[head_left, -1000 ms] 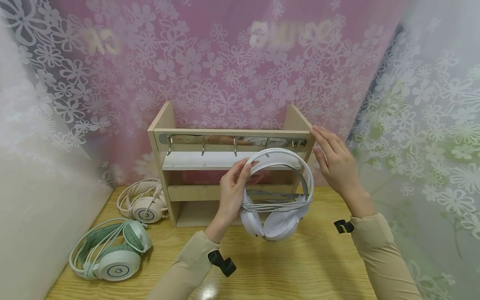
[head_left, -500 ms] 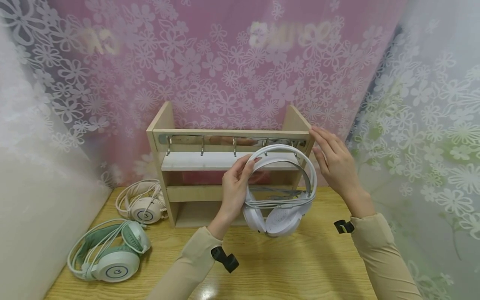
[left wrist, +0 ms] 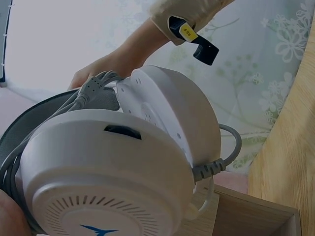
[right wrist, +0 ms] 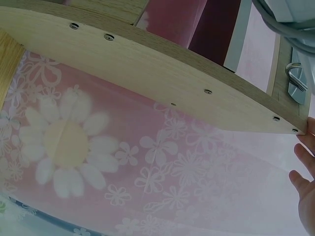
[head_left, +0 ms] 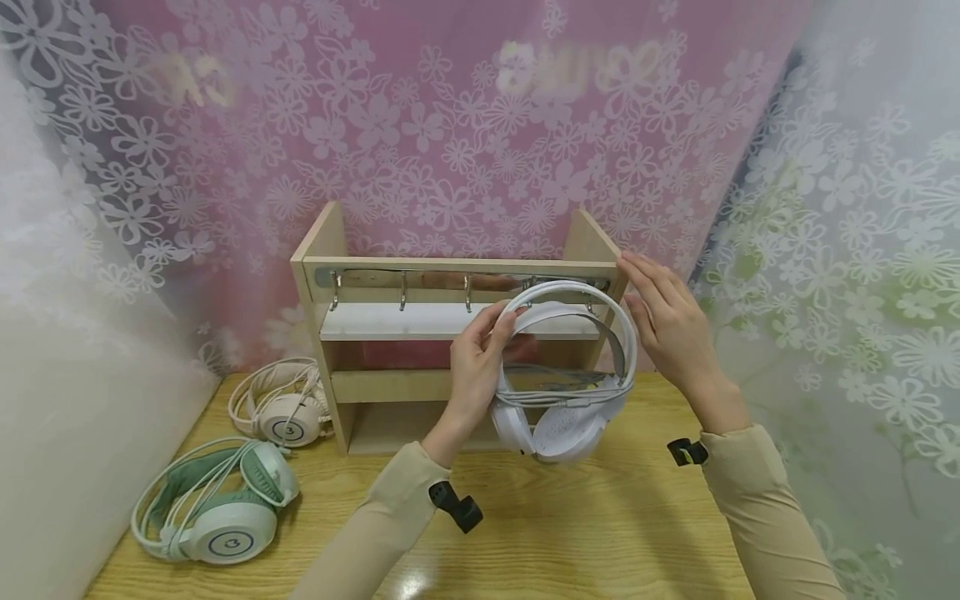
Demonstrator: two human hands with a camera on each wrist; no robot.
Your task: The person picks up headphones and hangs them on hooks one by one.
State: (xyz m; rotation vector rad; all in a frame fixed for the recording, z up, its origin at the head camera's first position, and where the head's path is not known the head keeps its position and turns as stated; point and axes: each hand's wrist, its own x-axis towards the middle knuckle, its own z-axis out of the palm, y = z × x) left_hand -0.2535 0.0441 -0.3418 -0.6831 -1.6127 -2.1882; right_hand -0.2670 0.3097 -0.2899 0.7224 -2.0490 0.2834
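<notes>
My left hand [head_left: 476, 367] pinches the headband of a white headset [head_left: 568, 429], thumb in front. The headset hangs upright before the right part of a wooden shelf rack [head_left: 390, 386], its grey cable bundled across between the ear cups. In the left wrist view, a white ear cup [left wrist: 103, 162] with a blue mark fills the foreground. My right hand [head_left: 670, 321] touches the rack's upper right corner with its fingertips, the fingers fairly straight. A metal strip with several hooks [head_left: 402, 292] runs along the rack's top front; the headband partly covers the right-hand hooks.
On the wooden table [head_left: 480, 533], a green and white headset [head_left: 232, 525] lies at the front left. Behind it a cream headset [head_left: 288, 417] leans by the rack's left side. A pink flowered curtain [head_left: 450, 125] hangs close behind the rack.
My left hand has moved the white headset slightly up and to the right, nearer the right-hand hooks. The right hand stays at the rack's corner.
</notes>
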